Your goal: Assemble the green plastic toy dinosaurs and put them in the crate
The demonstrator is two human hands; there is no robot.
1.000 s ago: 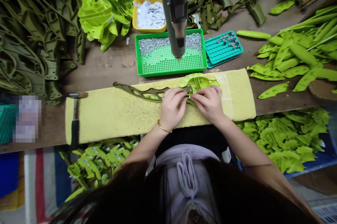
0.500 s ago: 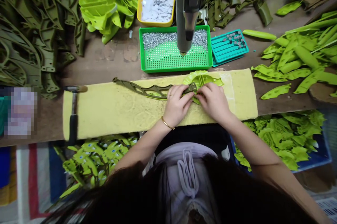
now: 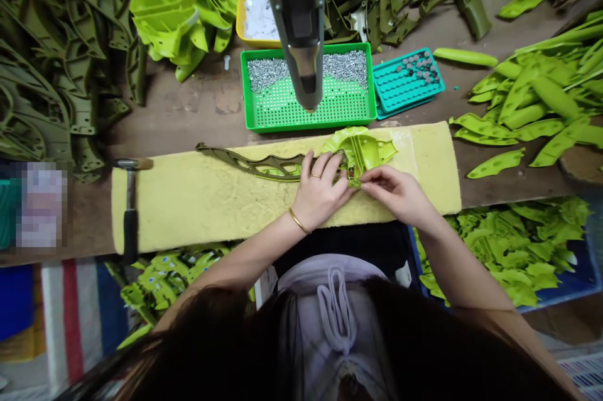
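On a yellow cloth pad (image 3: 164,200) lies a long, curved olive-green plastic piece (image 3: 245,163) with cut-out openings. Its right end meets a lime-green plastic shell (image 3: 372,148), hollow side up with ribs inside. My left hand (image 3: 320,190) wraps over the joint, fingers closed on the olive piece and pressing near the shell's lower edge. Thumb and fingertips of my right hand (image 3: 398,193) are pinched at the right of that edge; whatever they hold is too small to make out. Something small and dark shows between my hands.
An electric screwdriver (image 3: 301,43) hangs above a green tray (image 3: 249,118) of screws. Beside it are teal trays (image 3: 405,99) with small dark discs and a yellow bin (image 3: 241,17). A hammer (image 3: 130,200) lies left. Piles of olive parts (image 3: 85,61) and lime parts (image 3: 541,99) surround the pad.
My right hand has drawn back slightly right and down from the olive piece's end. My left hand has spread further over the joint. The hanging screwdriver appears further left in view.
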